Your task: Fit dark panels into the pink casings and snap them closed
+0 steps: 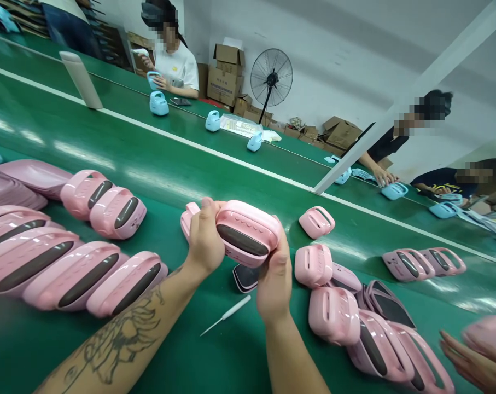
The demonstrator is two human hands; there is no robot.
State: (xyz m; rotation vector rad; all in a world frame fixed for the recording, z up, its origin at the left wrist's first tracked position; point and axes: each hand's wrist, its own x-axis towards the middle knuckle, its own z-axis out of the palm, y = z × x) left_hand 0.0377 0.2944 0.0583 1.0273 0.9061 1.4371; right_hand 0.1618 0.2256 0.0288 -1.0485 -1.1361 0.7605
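Observation:
My left hand and my right hand both grip a pink plastic portable speaker housing with a dark oval panel, held just above the belt. Partly hidden behind my left hand is another pink housing piece. Below my hands lies a dark flat panel. A white-handled pick tool lies near my right wrist, untouched. Rows of similar pink housings lie to my left, and more pink housings lie to my right.
The green conveyor belt runs under everything, with a white-edged rail beyond it. A co-worker's hand enters at lower right. Other workers handle light-blue housings along a far belt. Cardboard boxes and a standing fan stand behind.

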